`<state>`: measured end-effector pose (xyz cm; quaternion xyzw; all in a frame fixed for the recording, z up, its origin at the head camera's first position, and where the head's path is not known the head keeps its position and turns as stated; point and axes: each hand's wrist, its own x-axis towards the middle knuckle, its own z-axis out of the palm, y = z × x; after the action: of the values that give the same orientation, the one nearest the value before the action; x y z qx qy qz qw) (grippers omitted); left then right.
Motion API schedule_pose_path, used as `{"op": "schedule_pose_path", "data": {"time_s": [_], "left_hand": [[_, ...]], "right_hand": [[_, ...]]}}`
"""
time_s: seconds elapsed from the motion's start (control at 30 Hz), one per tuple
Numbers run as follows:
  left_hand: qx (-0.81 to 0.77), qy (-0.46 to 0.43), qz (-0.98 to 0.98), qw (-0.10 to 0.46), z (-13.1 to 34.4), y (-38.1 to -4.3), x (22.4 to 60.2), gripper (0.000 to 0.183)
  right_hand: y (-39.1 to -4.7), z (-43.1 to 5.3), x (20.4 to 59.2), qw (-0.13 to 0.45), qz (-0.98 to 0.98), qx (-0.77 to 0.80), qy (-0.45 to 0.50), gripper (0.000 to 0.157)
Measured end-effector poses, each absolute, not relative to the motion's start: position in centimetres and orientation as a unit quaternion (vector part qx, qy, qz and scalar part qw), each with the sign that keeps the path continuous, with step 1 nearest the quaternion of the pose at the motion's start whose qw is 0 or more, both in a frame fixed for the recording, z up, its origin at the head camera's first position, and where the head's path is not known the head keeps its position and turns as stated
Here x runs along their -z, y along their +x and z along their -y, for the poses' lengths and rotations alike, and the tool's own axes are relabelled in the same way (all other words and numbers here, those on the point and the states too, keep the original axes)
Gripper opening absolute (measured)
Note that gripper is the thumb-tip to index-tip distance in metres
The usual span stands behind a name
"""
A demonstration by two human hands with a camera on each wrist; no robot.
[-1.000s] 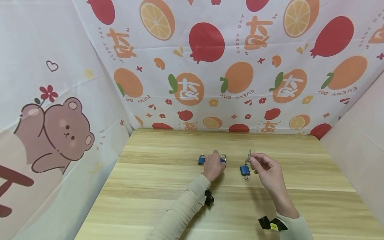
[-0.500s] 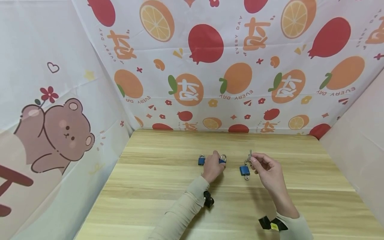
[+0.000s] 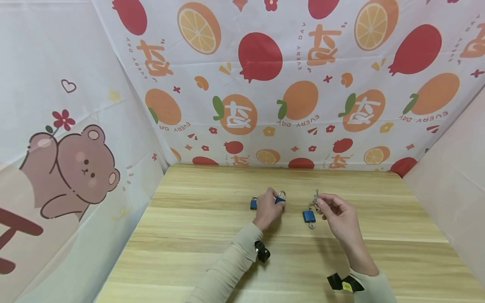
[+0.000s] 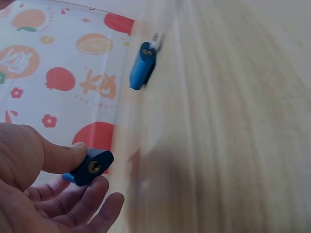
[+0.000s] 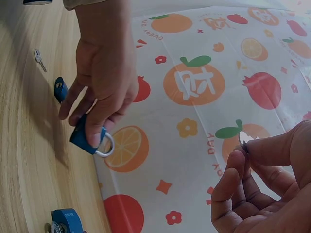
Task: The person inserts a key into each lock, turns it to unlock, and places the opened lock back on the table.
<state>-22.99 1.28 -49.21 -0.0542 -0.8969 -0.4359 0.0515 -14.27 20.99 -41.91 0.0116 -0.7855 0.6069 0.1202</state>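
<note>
My left hand [image 3: 268, 209] pinches a blue padlock [image 3: 280, 200] between thumb and fingers, its silver shackle pointing away. The left wrist view shows the keyhole end of this padlock [image 4: 95, 165] facing the camera. My right hand [image 3: 341, 214] pinches a small silver key [image 3: 316, 193] between thumb and forefinger; in the right wrist view only a sliver shows at the fingertips. Just left of that hand lies another blue padlock [image 3: 308, 216] with a key [image 3: 312, 225] in its lower end. A third blue padlock [image 3: 253, 204] rests left of my left hand, partly hidden by it.
A loose key [image 5: 40, 59] lies on the wooden table [image 3: 189, 235], seen in the right wrist view beyond the left padlock. Fruit-printed cloth [image 3: 261, 109] hangs behind the table's far edge. A bear-printed cloth [image 3: 83, 168] stands along the left side.
My left hand has raised its padlock a little and moved slightly away from me. The right hand and its key have stayed nearly still.
</note>
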Motion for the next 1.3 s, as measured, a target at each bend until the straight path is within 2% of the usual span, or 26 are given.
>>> {"op": "schedule_pose_path", "data": {"time_s": [0.77,1.3], "left_hand": [[0.527,-0.024,0.848,0.046,-0.4,-23.0,44.6,0.025],[0.606,-0.029,0.793,0.061,-0.3,-22.3,42.2,0.024]], "right_hand": [[-14.6,-20.8,41.9,0.117,0.788,-0.605,0.007,0.026],[-14.6,-21.1,42.3,0.109,0.794,-0.598,0.003,0.024]]}}
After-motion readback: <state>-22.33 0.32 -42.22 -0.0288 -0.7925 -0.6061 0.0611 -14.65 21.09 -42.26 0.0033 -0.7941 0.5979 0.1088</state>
